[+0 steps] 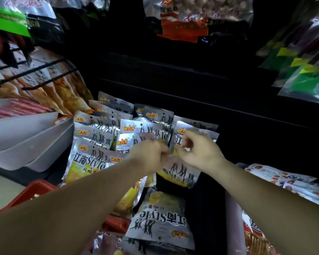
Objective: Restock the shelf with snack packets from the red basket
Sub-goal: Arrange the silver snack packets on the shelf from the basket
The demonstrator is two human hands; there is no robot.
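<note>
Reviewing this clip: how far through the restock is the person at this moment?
Done: several rows of shelved packets already stand on the shelf. In hand: the left hand and right hand both pinch one silver-yellow packet at the right end of those rows. Left: spare packets lie in the red basket, so the job looks partway through.

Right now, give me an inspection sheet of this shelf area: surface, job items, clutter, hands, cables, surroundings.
Surface: dark shelf, rows of silver-yellow packets at left.
Job's things: red basket lower left; upside-down packet lower centre; held packet at the shelf front.
Clutter: white trays at left.
Hands: left hand and right hand both appear to pinch the held packet's top.
Cables: nothing seen.
Surroundings: green packets upper right; orange packets upper left.
</note>
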